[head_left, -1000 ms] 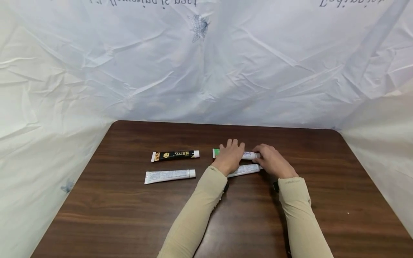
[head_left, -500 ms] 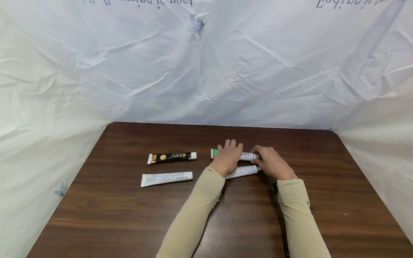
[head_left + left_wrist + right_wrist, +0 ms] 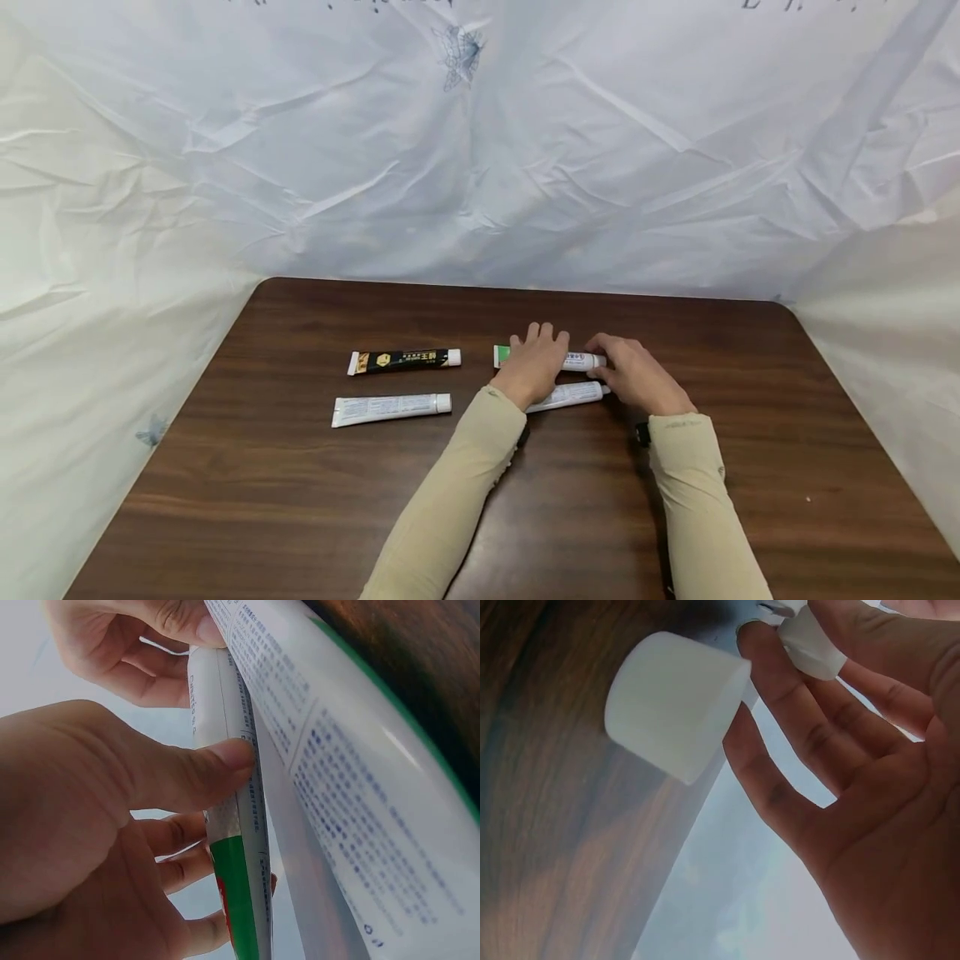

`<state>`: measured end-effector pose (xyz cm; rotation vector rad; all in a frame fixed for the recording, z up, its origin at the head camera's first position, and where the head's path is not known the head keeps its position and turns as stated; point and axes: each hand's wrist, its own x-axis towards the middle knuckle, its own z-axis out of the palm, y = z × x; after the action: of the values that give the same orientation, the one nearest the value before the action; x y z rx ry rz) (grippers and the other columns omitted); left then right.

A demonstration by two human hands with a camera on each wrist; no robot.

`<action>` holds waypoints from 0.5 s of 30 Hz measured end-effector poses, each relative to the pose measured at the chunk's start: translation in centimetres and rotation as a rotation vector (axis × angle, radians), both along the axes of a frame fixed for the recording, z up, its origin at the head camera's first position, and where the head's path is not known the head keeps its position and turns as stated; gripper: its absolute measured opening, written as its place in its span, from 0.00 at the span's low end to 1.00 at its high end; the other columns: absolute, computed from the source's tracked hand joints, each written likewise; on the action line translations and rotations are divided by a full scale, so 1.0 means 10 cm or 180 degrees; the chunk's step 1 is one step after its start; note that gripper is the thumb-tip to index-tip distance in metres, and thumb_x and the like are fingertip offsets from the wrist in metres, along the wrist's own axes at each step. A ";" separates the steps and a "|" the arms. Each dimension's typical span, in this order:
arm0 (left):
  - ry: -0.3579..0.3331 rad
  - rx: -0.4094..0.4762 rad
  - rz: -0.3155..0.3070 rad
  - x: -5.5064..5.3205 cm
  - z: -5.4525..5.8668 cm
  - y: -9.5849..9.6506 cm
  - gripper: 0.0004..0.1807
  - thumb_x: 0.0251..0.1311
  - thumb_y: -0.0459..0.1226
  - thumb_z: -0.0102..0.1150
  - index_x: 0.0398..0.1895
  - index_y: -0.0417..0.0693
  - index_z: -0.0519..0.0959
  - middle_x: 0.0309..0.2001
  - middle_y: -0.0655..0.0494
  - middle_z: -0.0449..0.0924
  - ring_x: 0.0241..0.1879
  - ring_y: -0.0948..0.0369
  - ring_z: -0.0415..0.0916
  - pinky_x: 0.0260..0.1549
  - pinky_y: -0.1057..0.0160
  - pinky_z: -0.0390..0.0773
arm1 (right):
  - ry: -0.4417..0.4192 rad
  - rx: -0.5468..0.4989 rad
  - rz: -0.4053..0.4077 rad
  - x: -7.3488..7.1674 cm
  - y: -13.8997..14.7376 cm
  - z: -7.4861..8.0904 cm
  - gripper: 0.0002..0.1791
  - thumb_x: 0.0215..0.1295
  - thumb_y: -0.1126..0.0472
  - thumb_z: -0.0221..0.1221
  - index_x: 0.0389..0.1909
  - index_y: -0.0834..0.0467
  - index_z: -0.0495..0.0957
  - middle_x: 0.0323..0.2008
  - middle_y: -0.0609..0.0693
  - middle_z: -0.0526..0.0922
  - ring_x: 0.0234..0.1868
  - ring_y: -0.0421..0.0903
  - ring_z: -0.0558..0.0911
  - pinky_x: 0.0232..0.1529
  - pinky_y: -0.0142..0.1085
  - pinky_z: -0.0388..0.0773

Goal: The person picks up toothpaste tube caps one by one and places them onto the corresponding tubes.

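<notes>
My left hand (image 3: 533,367) lies over a white toothpaste tube with a green end (image 3: 238,892); its thumb and fingers hold the tube's body from both sides in the left wrist view. At the other end of the same tube, my right hand (image 3: 637,374) pinches near the white cap (image 3: 810,645). Closer to me lies a second white toothpaste tube (image 3: 567,395) with small print, partly covered by the left hand. The white cap (image 3: 667,705) of that nearer tube looms large in the right wrist view, beside the fingers and apart from the pinch.
To the left, a black toothpaste tube (image 3: 405,360) with gold markings lies behind a white printed tube (image 3: 392,408). All rest on a dark wooden table (image 3: 262,508). A wrinkled white sheet (image 3: 345,150) hangs beyond the back edge and along both sides.
</notes>
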<state>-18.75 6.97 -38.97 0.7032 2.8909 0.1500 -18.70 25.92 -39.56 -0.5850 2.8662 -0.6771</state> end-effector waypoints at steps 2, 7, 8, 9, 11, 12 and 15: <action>-0.0013 -0.0012 -0.0016 0.01 -0.01 0.01 0.33 0.72 0.37 0.59 0.77 0.53 0.61 0.74 0.47 0.63 0.74 0.49 0.59 0.66 0.42 0.71 | -0.0063 -0.0024 -0.0015 0.01 0.02 -0.01 0.17 0.69 0.67 0.63 0.57 0.64 0.77 0.44 0.58 0.85 0.33 0.44 0.80 0.35 0.39 0.77; 0.0003 0.0006 -0.0063 0.02 -0.03 0.03 0.32 0.72 0.37 0.58 0.77 0.53 0.62 0.73 0.47 0.64 0.73 0.49 0.60 0.65 0.42 0.72 | -0.0119 -0.0029 -0.0063 0.04 0.07 -0.03 0.13 0.69 0.66 0.63 0.53 0.63 0.78 0.34 0.53 0.83 0.26 0.42 0.76 0.31 0.37 0.74; 0.0010 0.0007 -0.0065 0.02 -0.03 0.03 0.32 0.72 0.36 0.58 0.77 0.53 0.62 0.73 0.47 0.64 0.73 0.49 0.60 0.65 0.42 0.72 | -0.0115 -0.0026 -0.0068 0.04 0.07 -0.02 0.13 0.69 0.66 0.63 0.52 0.63 0.78 0.34 0.53 0.83 0.26 0.42 0.76 0.31 0.37 0.74; 0.0018 0.0005 -0.0065 0.02 -0.03 0.04 0.31 0.73 0.36 0.58 0.77 0.53 0.62 0.73 0.47 0.64 0.73 0.49 0.60 0.65 0.42 0.72 | -0.0101 -0.0025 -0.0064 0.04 0.07 -0.02 0.12 0.69 0.66 0.63 0.52 0.64 0.79 0.34 0.53 0.83 0.27 0.42 0.76 0.31 0.37 0.75; 0.0037 -0.0011 -0.0063 0.02 -0.03 0.04 0.31 0.73 0.36 0.57 0.76 0.53 0.62 0.72 0.47 0.64 0.73 0.49 0.61 0.64 0.42 0.72 | -0.0025 0.0015 -0.0027 0.03 0.06 0.00 0.12 0.69 0.66 0.64 0.51 0.64 0.79 0.38 0.54 0.82 0.30 0.43 0.77 0.33 0.38 0.75; 0.0043 -0.0021 -0.0062 0.02 -0.02 0.04 0.31 0.73 0.36 0.57 0.76 0.53 0.62 0.72 0.47 0.64 0.73 0.49 0.61 0.64 0.42 0.73 | 0.0007 0.0035 -0.0015 0.02 0.06 0.00 0.12 0.69 0.66 0.64 0.50 0.65 0.80 0.39 0.56 0.82 0.32 0.44 0.77 0.34 0.39 0.75; 0.0065 -0.0055 -0.0043 0.01 -0.01 0.04 0.30 0.74 0.36 0.56 0.77 0.53 0.62 0.72 0.47 0.64 0.72 0.49 0.61 0.63 0.43 0.73 | 0.0065 0.0071 0.0020 0.00 0.04 0.01 0.12 0.68 0.66 0.65 0.50 0.66 0.81 0.44 0.58 0.82 0.36 0.46 0.78 0.38 0.40 0.77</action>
<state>-18.62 7.34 -39.12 0.7252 2.9025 0.1165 -18.67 26.32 -39.42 -0.6010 2.8856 -0.6412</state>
